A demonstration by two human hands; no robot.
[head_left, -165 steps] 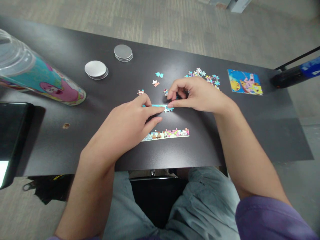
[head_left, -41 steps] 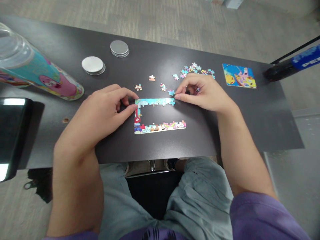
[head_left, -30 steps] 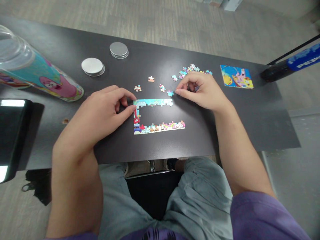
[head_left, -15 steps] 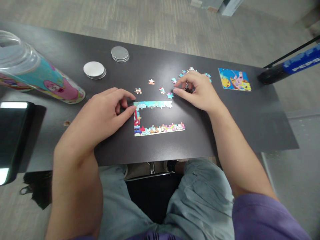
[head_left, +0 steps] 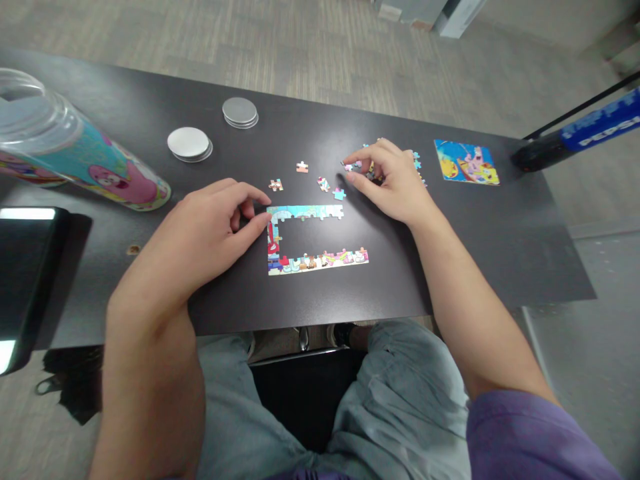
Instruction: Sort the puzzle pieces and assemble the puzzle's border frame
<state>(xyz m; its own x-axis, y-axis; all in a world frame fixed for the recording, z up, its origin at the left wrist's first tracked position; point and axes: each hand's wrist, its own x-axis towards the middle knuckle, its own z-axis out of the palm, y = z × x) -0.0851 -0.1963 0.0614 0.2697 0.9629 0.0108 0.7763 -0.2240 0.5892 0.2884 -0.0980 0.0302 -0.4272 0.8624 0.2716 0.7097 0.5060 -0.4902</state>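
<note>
A partly joined jigsaw puzzle [head_left: 310,265] lies flat on the dark table as a three-sided frame, its right side unjoined. My left hand [head_left: 220,223] rests at its upper left corner, thumb and index finger apart, thumb touching the edge. My right hand [head_left: 390,177] is over a heap of loose pieces, mostly covering it, with thumb and index finger apart. At the index fingertip is a small pinkish puzzle piece [head_left: 353,166]. Between the hands lie a blue piece [head_left: 339,194], a red-and-white piece [head_left: 323,184], an orange-pink piece [head_left: 302,167] and a brownish piece [head_left: 275,185].
A cartoon picture card [head_left: 467,162] lies right of the heap. Two stacks of round discs, one nearer [head_left: 189,143] and one farther [head_left: 240,111], sit at the back left. A clear-topped cartoon canister [head_left: 115,167], a black device [head_left: 30,280] and a blue bottle-like object [head_left: 600,127] flank the area.
My right index finger has shifted slightly left over the piece near its tip, and a pinkish piece now shows between finger and thumb. My left hand stays put.
</note>
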